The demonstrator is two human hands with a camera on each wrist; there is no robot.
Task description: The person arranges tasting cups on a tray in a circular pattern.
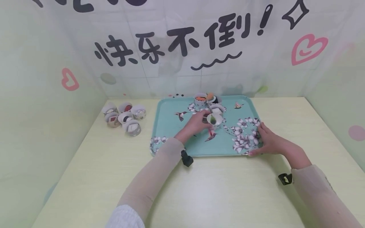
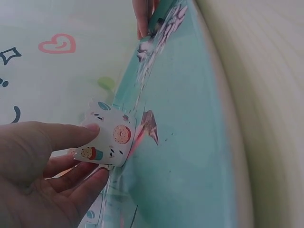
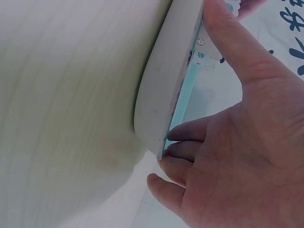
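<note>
My left hand (image 1: 196, 122) pinches a small white patterned paper cup (image 2: 114, 137), thumb on one side and fingers on the other. Inside that cup a green piece shows from the head view. The cup's base is against the blue-green tray (image 1: 171, 126), which has flowers and birds printed on it. Behind it on the tray stand other paper cups, one with an orange filling (image 1: 200, 98) and one with a white filling (image 1: 217, 110). At the tray's front right corner, my right hand (image 1: 272, 142) grips the rim, thumb at the front edge and fingers along the side.
Several filled paper cups (image 1: 125, 117) stand grouped on the pale wooden table (image 1: 216, 193), left of the tray. A printed backdrop (image 1: 171, 66) rises behind the tray, with side panels to the left and right.
</note>
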